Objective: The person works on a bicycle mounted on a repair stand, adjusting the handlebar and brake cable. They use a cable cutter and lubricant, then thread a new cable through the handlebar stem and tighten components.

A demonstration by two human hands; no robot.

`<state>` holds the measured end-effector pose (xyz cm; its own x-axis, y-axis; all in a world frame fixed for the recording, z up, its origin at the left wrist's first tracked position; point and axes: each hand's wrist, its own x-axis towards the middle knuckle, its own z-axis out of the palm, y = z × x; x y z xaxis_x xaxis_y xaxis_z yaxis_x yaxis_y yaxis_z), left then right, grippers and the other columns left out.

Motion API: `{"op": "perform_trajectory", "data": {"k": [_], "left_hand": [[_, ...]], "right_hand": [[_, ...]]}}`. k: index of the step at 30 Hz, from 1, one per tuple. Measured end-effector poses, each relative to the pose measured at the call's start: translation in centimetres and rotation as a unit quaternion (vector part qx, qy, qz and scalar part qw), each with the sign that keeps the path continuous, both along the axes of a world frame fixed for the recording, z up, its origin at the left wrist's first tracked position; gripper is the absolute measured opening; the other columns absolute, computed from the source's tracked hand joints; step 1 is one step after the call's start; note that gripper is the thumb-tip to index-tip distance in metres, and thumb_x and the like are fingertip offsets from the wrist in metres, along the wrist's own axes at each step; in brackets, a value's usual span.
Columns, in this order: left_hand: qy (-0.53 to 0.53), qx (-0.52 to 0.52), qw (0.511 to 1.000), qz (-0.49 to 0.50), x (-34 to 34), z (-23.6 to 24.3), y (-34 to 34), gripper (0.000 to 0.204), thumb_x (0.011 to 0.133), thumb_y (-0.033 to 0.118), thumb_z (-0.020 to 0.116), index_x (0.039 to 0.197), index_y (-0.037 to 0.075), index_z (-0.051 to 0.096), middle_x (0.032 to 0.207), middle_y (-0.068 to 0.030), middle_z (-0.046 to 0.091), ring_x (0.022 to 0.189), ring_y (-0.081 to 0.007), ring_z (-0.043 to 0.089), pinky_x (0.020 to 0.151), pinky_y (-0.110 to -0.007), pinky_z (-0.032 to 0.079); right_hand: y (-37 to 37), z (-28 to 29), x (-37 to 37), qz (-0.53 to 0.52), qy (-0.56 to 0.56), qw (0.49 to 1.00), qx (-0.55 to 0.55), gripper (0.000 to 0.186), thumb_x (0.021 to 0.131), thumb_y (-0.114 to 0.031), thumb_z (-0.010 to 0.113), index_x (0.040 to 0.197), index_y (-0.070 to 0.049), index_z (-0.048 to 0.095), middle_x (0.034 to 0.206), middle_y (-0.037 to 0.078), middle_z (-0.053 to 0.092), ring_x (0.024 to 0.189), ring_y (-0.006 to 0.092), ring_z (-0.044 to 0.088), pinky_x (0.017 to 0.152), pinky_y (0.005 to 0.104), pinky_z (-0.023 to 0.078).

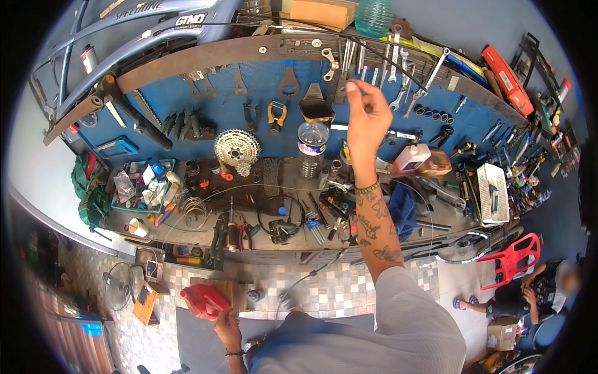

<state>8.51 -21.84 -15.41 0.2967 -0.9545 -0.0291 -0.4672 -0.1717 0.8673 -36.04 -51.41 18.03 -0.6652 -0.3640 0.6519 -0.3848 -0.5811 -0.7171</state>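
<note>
A blue tool panel stands behind the clear bottle, and the long, cluttered workbench spreads beneath that bottle and away to both sides of it. A blue-grey bicycle frame hangs above the bottle, well to its left, while a red plastic chair stands far to its right and nearer the wearer. Below the bottle, on its left and this side of the bench, is the red jug. The white basket lies to the bottle's right. Above and right of the bottle, the raised right hand has its fingers curled and its thumb close to the forefinger; whether something thin is pinched there cannot be told. The left hand, low and left of the bottle, is partly curled just beside the jug; whether it touches or grips it cannot be told. Left of the bottle sits a silver cassette; up and right of it hang slender wrenches, near the right hand. A small blue cap lies in front of the bottle, slightly left.
</note>
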Motion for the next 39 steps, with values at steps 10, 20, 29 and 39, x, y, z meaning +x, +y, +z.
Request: {"op": "perform_trajectory", "data": {"k": [10, 20, 29, 39], "left_hand": [[0.034, 0.014, 0.997, 0.063, 1.7, -1.0, 2.3, 0.014, 0.1, 0.004, 0.062, 0.103, -0.004, 0.073, 0.075, -0.0105, 0.072, 0.064, -0.0148, 0.069, 0.057, -0.03, 0.056], [-0.042, 0.008, 0.997, 0.064, 3.0, 2.2, 1.8, 0.02, 0.1, 0.022, 0.064, 0.113, 0.011, 0.075, 0.102, -0.0146, 0.077, 0.095, -0.0356, 0.074, 0.083, -0.047, 0.058], [0.289, -0.046, 0.953, 0.075, 6.4, 10.7, 6.0, 0.027, 0.103, 0.025, 0.067, 0.116, 0.003, 0.075, 0.089, -0.0061, 0.074, 0.07, -0.0126, 0.07, 0.066, -0.029, 0.057], [0.477, -0.199, 0.827, 0.219, 19.9, 12.7, 19.1, 0.022, 0.102, 0.018, 0.073, 0.113, -0.001, 0.074, 0.099, -0.0067, 0.075, 0.078, -0.0106, 0.068, 0.067, -0.027, 0.059]], "right_hand": [[2.0, 6.0, -9.8, -0.359, 0.15, 0.92, 0.041, 0.018, 0.09, -0.028, 0.083, 0.098, -0.013, 0.079, 0.059, 0.002, 0.057, 0.055, 0.0155, 0.052, 0.056, 0.0375, 0.043], [3.7, -0.7, -2.5, -0.185, 0.361, 0.912, -0.058, 0.016, 0.101, -0.021, 0.068, 0.106, -0.009, 0.077, 0.095, 0.002, 0.071, 0.081, 0.0148, 0.066, 0.071, 0.0316, 0.051], [21.9, -21.7, 30.3, 0.558, 0.189, 0.656, 0.472, 0.017, 0.104, -0.02, 0.064, 0.102, -0.004, 0.067, 0.071, -0.003, 0.052, 0.056, 0.0053, 0.046, 0.049, 0.0245, 0.036], [30.8, -17.9, 54.1, 0.777, 0.206, 0.275, 0.527, 0.021, 0.105, -0.018, 0.067, 0.114, 0.0, 0.066, 0.074, -0.006, 0.054, 0.056, 0.0015, 0.041, 0.051, 0.0209, 0.034]]}}
